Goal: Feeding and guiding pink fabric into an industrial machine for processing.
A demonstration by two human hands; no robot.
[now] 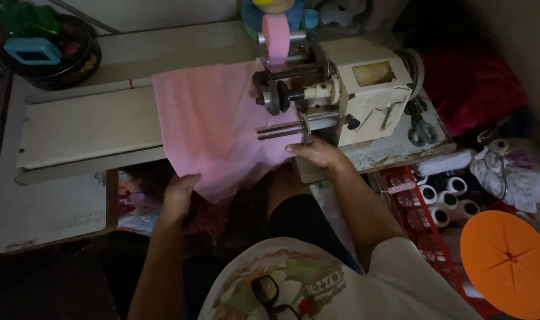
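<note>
Your left hand (178, 192) pinches the lower edge of the pink cloth (208, 127), fingers curled over the hem where it droops off the front of the bench (74, 133). Your right hand (317, 153) lies flat with its fingers pressed together on the cloth's right edge, just in front of the cream machine (365, 95); whether it grips or only holds the cloth down, you cannot tell.

From your right hand the cloth runs left and away from you, its long axis slanting from the machine's rollers down toward your left hand. Your right hand is the nearer one to the machine's 2 metal rods (288, 129), which the cloth touches.

The cloth looks thin, soft and matte, hanging in loose folds. The machine is boxy, worn and hard, with a pink roll (276, 34) on top. To the machine's right sits a red basket (409, 204) of thread spools (454, 195), and nearer you an orange round lid (507, 264).
</note>
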